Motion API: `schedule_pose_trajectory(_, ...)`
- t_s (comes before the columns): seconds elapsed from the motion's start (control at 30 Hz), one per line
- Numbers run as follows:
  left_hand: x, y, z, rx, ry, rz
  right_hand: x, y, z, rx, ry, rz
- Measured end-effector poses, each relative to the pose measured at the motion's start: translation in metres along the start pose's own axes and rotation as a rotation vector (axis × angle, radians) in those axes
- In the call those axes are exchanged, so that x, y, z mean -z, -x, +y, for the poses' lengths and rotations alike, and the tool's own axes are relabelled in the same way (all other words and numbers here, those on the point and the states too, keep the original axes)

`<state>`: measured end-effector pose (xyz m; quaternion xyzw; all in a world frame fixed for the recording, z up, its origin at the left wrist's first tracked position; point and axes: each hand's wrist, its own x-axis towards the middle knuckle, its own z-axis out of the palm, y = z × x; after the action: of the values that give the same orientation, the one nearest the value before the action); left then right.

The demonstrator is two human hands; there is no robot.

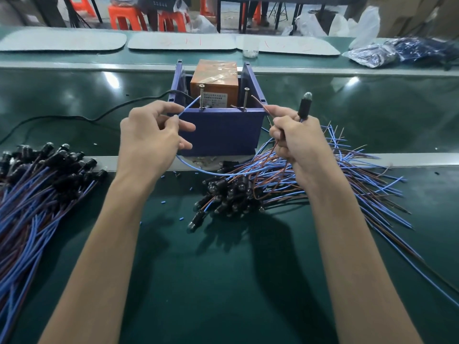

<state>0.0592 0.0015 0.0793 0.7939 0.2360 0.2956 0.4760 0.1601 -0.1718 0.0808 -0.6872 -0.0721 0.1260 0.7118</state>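
At the blue test box (218, 130), my left hand (149, 135) pinches the blue wire (190, 105) at the left screw (201, 96). My right hand (295, 137) grips the lamp (304, 106) and its brown wire (259, 103), just short of the right screw (246, 98). The lamp looks unlit, so I judge this test unfinished, and the tangled pile (231, 192) on the surface (223, 281) probably still waits.

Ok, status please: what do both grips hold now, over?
Left grip pinches blue wire, tip by left screw. Right grip holds black lamp and brown wire. Nothing in the way.
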Motion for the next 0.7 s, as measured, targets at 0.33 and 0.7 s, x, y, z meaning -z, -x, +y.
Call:
schedule_pose_trajectory(0.33,0.0027,-0.0019,-0.0006,0.010,-0.001,0.029,-0.0065,0.0022,0.0011,0.027,0.038,-0.054)
schedule_pose_trajectory(0.7,0.0013,-0.0014,-0.0027,0.026,-0.009,0.034,-0.0039,0.0033,0.0011,0.037,0.041,-0.069)
